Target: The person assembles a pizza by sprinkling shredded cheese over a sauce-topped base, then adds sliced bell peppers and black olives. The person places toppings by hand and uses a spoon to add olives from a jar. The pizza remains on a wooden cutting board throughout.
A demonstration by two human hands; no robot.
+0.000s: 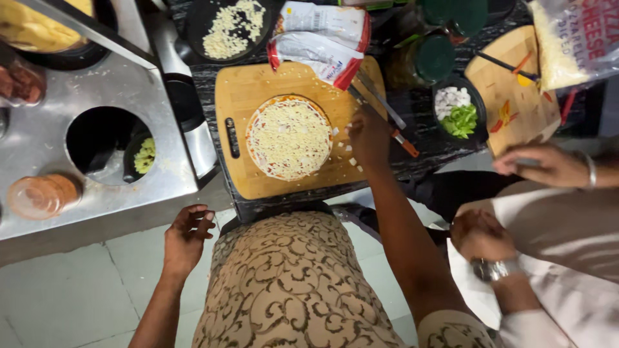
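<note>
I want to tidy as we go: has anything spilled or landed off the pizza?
Yes. Small white diced bits lie scattered on the rectangular wooden cutting board, right of the round cheese-covered pizza, under the right hand.

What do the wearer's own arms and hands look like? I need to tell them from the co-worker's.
Both arms are bare to the short sleeves of a beige top with a dark swirl pattern. The left hand and right hand show no rings, watch or gloves. The co-worker's wrists carry a watch and a bangle.
</note>
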